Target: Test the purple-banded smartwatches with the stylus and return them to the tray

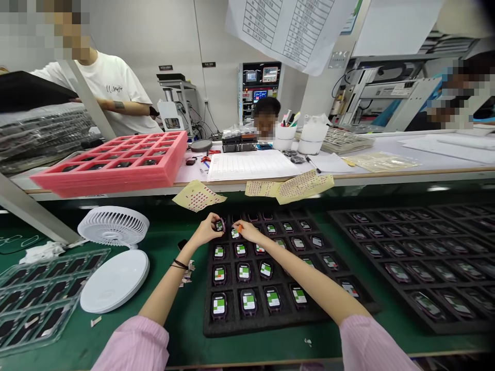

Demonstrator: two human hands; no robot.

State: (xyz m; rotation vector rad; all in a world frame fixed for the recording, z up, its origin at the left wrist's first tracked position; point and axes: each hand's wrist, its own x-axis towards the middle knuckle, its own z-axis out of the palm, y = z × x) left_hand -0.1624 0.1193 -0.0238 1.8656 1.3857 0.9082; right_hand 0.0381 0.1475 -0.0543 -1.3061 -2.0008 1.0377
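A black foam tray (253, 321) holds rows of watch-like devices, many with lit green and white screens. Near its back left corner, my left hand (209, 230) grips a small device (219, 225) between thumb and fingers. My right hand (247, 231) is just to the right, its fingers closed on a thin orange tool (240, 228). Under the tool's end lies another device (235, 233) with a lit screen. Nearer the front of the tray, one lit device (219, 305) sits in its compartment.
Another foam tray of devices (429, 308) lies right. At left are a white fan (114, 281) and a clear tray (58, 330). A shelf (348, 175) crosses behind, bearing pink foam (170, 165) and hanging yellow sticker sheets (199, 197). People are beyond it.
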